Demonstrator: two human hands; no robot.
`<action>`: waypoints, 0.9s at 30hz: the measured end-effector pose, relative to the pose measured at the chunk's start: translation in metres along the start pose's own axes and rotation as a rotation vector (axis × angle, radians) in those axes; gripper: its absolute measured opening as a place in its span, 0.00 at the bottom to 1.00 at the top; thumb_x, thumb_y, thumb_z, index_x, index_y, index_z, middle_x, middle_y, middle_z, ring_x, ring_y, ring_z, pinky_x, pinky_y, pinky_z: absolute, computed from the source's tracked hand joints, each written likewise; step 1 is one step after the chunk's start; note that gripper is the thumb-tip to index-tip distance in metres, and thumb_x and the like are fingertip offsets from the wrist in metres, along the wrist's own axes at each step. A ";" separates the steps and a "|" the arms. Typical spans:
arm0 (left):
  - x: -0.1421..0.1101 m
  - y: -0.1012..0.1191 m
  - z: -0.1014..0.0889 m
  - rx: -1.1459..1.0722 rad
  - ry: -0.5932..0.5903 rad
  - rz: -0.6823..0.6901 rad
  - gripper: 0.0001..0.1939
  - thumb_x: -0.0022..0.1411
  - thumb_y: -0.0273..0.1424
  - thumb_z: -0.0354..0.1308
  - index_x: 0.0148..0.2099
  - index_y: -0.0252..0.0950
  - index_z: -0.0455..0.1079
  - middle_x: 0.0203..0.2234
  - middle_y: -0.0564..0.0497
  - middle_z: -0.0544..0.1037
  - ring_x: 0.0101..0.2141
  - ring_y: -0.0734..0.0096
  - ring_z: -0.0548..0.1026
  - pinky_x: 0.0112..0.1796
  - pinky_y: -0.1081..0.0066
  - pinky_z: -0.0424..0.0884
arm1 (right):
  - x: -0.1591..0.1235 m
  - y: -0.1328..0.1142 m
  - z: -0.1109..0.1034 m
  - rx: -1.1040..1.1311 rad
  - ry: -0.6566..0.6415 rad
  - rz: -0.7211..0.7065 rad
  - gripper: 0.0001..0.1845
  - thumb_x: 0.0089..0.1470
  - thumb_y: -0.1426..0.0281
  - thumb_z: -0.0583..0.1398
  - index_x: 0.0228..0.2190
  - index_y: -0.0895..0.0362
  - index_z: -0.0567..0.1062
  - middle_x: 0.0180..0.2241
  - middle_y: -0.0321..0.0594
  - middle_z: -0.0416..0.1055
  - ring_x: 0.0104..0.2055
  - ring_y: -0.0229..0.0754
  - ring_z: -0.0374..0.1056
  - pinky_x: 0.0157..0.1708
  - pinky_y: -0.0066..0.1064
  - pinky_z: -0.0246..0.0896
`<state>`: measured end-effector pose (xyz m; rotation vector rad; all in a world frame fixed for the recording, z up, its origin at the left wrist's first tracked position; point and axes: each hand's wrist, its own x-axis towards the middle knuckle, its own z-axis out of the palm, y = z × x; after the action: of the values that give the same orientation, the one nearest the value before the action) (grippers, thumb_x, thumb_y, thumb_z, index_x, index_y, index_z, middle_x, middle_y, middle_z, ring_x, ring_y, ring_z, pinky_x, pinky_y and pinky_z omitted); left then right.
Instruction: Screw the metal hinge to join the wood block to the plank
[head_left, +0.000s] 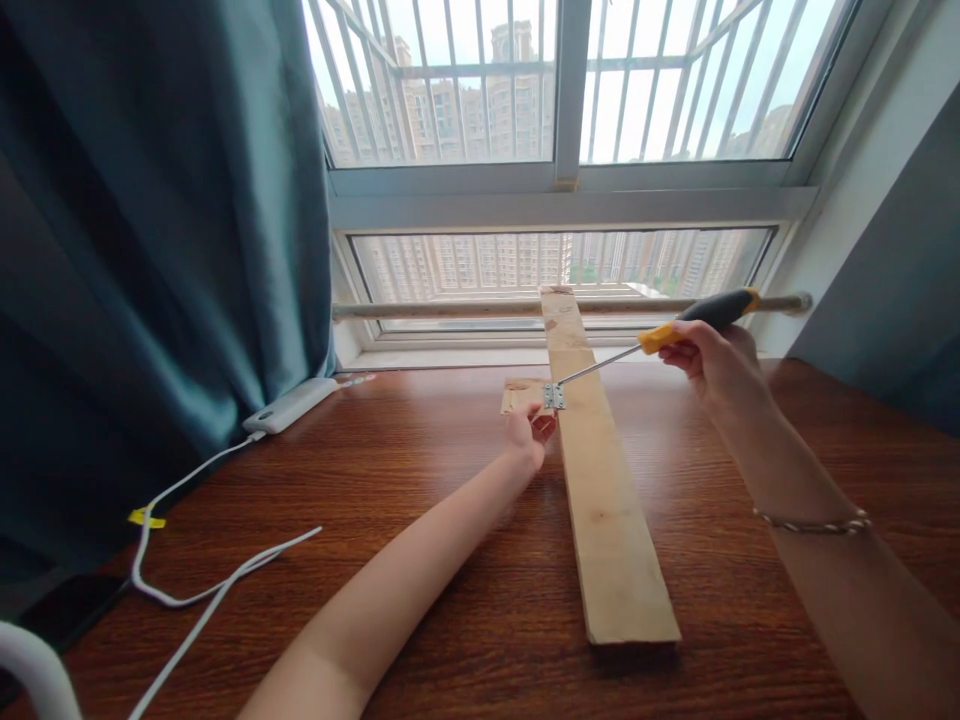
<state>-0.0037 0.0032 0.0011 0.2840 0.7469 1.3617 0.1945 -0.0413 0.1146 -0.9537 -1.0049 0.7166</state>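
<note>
Right hand [720, 370] grasping a screwdriver [657, 338]; to the grip's left, its tip appears to meet a hinge [553, 397] spanning a long board [613, 500] and a short board [517, 394]. Left hand [531, 432] at the short board's near edge; window [465, 180] beyond the grip.

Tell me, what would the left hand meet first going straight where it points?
The left hand would likely meet the long wooden board, near the metal hinge, though depth is unclear.

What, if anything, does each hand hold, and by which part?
The right hand holds a screwdriver by its yellow-and-black handle. The left hand is at the small wooden piece; whether it grips that cannot be told.
</note>
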 end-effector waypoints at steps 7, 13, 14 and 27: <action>0.001 -0.001 -0.001 0.019 0.005 -0.002 0.05 0.49 0.19 0.54 0.25 0.33 0.65 0.19 0.52 0.71 0.18 0.77 0.69 0.23 0.76 0.67 | -0.007 0.041 0.014 0.048 0.051 0.114 0.07 0.36 0.69 0.65 0.20 0.60 0.73 0.18 0.37 0.72 0.20 0.35 0.67 0.21 0.25 0.66; -0.001 0.000 0.000 0.014 0.013 -0.001 0.06 0.50 0.19 0.53 0.25 0.33 0.65 0.19 0.52 0.71 0.18 0.77 0.68 0.24 0.76 0.67 | -0.004 0.043 0.009 0.085 0.075 0.096 0.06 0.35 0.70 0.65 0.19 0.58 0.73 0.19 0.36 0.72 0.20 0.36 0.68 0.20 0.26 0.67; -0.001 0.000 0.001 0.015 0.013 -0.001 0.06 0.50 0.19 0.53 0.25 0.33 0.65 0.19 0.52 0.71 0.18 0.77 0.68 0.23 0.76 0.66 | -0.004 0.042 0.009 0.081 0.072 0.095 0.06 0.35 0.70 0.65 0.19 0.58 0.73 0.19 0.36 0.72 0.20 0.36 0.68 0.20 0.26 0.67; -0.002 0.000 0.002 0.018 0.034 -0.006 0.06 0.50 0.19 0.53 0.25 0.33 0.65 0.19 0.53 0.71 0.17 0.78 0.67 0.23 0.76 0.66 | -0.030 0.012 0.025 -0.062 -0.121 -0.106 0.13 0.40 0.70 0.65 0.31 0.58 0.71 0.24 0.37 0.75 0.15 0.33 0.63 0.14 0.27 0.58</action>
<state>-0.0023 0.0020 0.0031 0.2737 0.7878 1.3579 0.1588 -0.0539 0.0977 -0.9117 -1.1809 0.6642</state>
